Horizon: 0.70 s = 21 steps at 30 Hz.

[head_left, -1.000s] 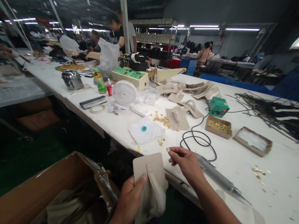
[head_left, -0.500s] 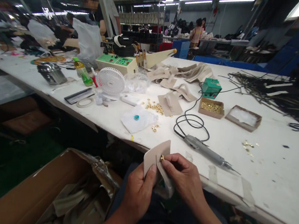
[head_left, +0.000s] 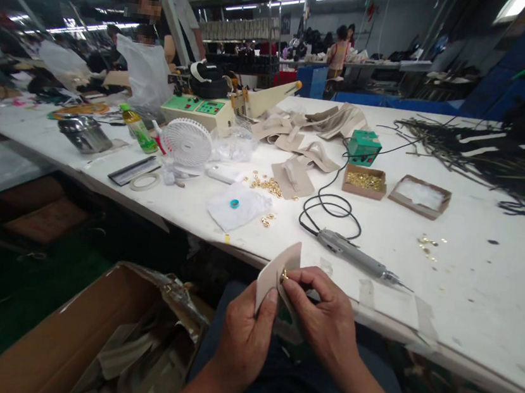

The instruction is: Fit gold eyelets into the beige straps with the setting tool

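My left hand (head_left: 246, 328) is closed around a beige leather-like piece (head_left: 277, 271) just off the table's front edge, thumb on its near face. Between thumb and forefinger, my right hand (head_left: 325, 306) pinches a small gold metal fitting (head_left: 284, 276) against that face. The fitting's exact shape is mostly covered by the fingertips. A strap-like part of the beige piece hangs below, partly hidden by my right hand. Beyond the hands, a grey electric screwdriver (head_left: 355, 256) lies on the white table (head_left: 467, 323), its bit pointing right.
Gold fittings (head_left: 266, 185) lie loose near more beige pieces (head_left: 293, 176). A small box of gold parts (head_left: 364, 181) stands by a green control box (head_left: 364, 148). A white fan (head_left: 186, 142) is farther left. Below left, an open carton (head_left: 70, 319) holds beige pieces.
The view has shifted slightly, so the table things sit a little left and higher. The beige piece has turned more edge-on, while both hands keep their grips.
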Each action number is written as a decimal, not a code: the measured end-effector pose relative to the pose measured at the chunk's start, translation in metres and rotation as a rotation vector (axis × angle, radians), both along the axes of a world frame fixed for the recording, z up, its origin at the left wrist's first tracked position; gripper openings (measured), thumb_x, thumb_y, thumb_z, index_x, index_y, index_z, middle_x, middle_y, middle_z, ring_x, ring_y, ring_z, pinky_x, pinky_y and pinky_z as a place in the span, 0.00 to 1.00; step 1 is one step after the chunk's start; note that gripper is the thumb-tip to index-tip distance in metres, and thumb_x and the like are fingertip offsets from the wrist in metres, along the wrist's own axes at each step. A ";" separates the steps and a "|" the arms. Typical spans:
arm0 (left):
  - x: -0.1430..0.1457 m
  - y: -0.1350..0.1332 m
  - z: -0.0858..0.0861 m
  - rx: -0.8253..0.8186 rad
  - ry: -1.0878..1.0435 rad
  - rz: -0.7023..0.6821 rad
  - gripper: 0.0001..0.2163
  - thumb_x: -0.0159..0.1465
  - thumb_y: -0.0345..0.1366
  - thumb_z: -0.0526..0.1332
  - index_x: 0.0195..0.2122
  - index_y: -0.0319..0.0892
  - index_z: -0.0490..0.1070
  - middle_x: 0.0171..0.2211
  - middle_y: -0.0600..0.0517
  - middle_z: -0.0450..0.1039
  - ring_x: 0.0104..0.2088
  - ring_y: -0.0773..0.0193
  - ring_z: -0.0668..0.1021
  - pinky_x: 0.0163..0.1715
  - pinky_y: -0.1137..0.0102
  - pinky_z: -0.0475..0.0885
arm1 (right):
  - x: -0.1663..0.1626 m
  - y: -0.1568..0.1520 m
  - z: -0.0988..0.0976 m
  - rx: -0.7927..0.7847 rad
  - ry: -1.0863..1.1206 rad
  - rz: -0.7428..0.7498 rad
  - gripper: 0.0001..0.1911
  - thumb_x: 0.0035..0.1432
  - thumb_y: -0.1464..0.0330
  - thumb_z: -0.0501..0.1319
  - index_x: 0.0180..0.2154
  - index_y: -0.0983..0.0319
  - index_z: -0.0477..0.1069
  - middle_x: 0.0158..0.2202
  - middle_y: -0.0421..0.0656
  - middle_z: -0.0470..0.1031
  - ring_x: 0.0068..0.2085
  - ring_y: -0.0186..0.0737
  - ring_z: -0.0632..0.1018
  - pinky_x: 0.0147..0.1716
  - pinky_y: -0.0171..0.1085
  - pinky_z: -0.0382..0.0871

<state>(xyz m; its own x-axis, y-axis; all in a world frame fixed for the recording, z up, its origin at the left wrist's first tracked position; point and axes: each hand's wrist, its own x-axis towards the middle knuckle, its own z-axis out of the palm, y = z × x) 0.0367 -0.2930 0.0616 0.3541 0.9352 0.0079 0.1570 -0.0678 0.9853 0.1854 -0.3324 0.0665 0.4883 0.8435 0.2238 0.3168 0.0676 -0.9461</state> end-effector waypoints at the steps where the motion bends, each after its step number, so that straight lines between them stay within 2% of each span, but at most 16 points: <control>1: 0.001 -0.001 0.001 -0.018 -0.017 0.009 0.18 0.68 0.46 0.66 0.54 0.43 0.82 0.48 0.45 0.84 0.45 0.49 0.82 0.48 0.66 0.74 | 0.000 -0.001 -0.001 0.004 -0.009 0.000 0.08 0.64 0.62 0.65 0.34 0.55 0.81 0.36 0.42 0.82 0.38 0.43 0.81 0.41 0.38 0.75; 5: 0.003 -0.004 0.002 -0.074 -0.056 0.029 0.18 0.66 0.47 0.67 0.51 0.41 0.83 0.47 0.45 0.85 0.45 0.49 0.83 0.48 0.66 0.75 | 0.002 -0.004 -0.002 -0.003 0.003 -0.015 0.09 0.64 0.60 0.65 0.34 0.55 0.81 0.37 0.43 0.82 0.39 0.44 0.81 0.42 0.39 0.75; 9: 0.005 -0.006 0.001 0.008 -0.018 0.019 0.17 0.68 0.46 0.65 0.52 0.42 0.83 0.49 0.44 0.84 0.49 0.48 0.82 0.51 0.66 0.74 | 0.002 -0.006 0.002 -0.012 0.050 -0.033 0.09 0.62 0.60 0.65 0.33 0.56 0.81 0.35 0.42 0.82 0.38 0.44 0.81 0.40 0.38 0.75; 16: 0.007 -0.006 0.001 0.165 0.095 -0.041 0.17 0.74 0.41 0.58 0.58 0.43 0.79 0.52 0.44 0.82 0.50 0.51 0.82 0.52 0.67 0.73 | -0.005 -0.006 0.004 -0.090 0.186 -0.068 0.12 0.60 0.57 0.66 0.34 0.57 0.82 0.35 0.42 0.84 0.36 0.45 0.81 0.41 0.39 0.75; 21: 0.008 -0.006 0.000 0.130 0.079 -0.032 0.16 0.74 0.42 0.58 0.55 0.42 0.79 0.52 0.44 0.82 0.50 0.51 0.82 0.52 0.68 0.73 | -0.005 -0.004 -0.002 -0.120 0.252 -0.078 0.13 0.59 0.56 0.68 0.35 0.58 0.83 0.36 0.43 0.85 0.38 0.46 0.81 0.43 0.40 0.75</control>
<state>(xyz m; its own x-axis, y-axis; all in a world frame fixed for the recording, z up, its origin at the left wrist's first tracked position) 0.0442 -0.2991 0.0615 0.3882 0.9163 0.0988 0.2294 -0.1999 0.9526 0.1807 -0.3361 0.0648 0.5800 0.8145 -0.0115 0.0709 -0.0645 -0.9954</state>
